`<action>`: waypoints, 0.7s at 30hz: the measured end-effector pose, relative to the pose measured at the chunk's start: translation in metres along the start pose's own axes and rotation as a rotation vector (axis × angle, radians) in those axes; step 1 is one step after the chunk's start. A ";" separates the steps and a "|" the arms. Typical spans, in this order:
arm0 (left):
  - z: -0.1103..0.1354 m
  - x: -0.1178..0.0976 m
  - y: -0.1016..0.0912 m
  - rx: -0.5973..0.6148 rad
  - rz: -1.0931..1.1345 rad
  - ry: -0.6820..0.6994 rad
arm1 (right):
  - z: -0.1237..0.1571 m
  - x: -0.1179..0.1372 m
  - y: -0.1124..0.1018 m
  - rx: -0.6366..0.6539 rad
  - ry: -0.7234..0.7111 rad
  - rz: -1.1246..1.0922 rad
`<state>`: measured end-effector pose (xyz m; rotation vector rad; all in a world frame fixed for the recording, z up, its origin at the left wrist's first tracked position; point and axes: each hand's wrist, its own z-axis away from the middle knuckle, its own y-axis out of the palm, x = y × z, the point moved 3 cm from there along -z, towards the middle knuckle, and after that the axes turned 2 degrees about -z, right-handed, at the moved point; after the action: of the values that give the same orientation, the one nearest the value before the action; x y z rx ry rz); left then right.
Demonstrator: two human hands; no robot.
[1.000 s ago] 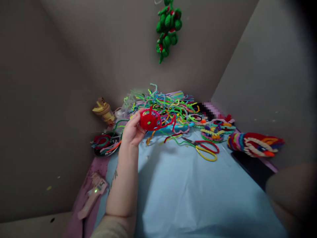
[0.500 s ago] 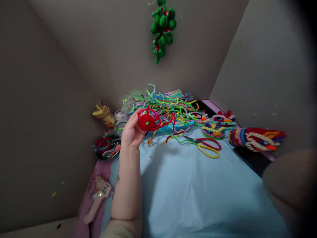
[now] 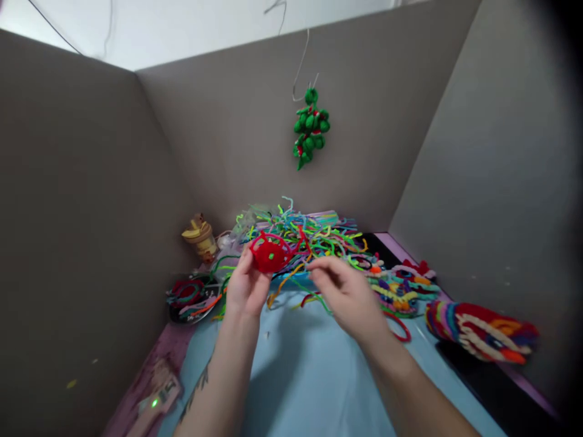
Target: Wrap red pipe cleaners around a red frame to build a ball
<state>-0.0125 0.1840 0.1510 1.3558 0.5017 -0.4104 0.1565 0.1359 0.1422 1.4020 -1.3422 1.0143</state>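
Note:
My left hand is closed on the edge of a red pipe-cleaner piece, a rounded red pad with a small green spot and a loop around its top. From its right side a loose red strand sticks out. My right hand is just right of that strand, thumb and fingers pinched together. Whether anything lies between those fingertips is too small and blurred to make out. Behind the right wrist are the scissors, mostly covered, with a red handle showing.
A heap of coloured pipe cleaners lies at the back. Several multicoloured pipe-cleaner pieces sit on the right. On the left are a dark dish, a yellow-brown cup and a glue gun. Green ornaments hang on the grey wall.
My right hand has come in from the right, up beside the red piece. My left hand still holds that piece. The camera view has tilted upward, showing more wall.

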 end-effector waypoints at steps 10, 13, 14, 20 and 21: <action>-0.004 0.045 -0.002 -0.037 0.076 -0.155 | -0.040 -0.044 0.007 -0.054 0.238 -0.415; -0.003 0.053 -0.005 0.018 0.011 -0.200 | -0.044 -0.045 0.001 -0.051 0.271 -0.525; -0.004 0.054 -0.006 0.045 -0.023 -0.218 | -0.045 -0.045 -0.002 -0.063 0.288 -0.559; -0.005 0.040 -0.007 0.161 -0.399 -0.104 | -0.046 -0.044 -0.017 0.021 0.382 -0.542; -0.005 0.035 -0.007 0.154 -0.472 0.010 | -0.046 -0.044 -0.018 0.039 0.368 -0.508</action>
<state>0.0120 0.1878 0.1252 1.3820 0.8154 -0.8421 0.1729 0.1912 0.1099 1.4035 -0.6539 0.8958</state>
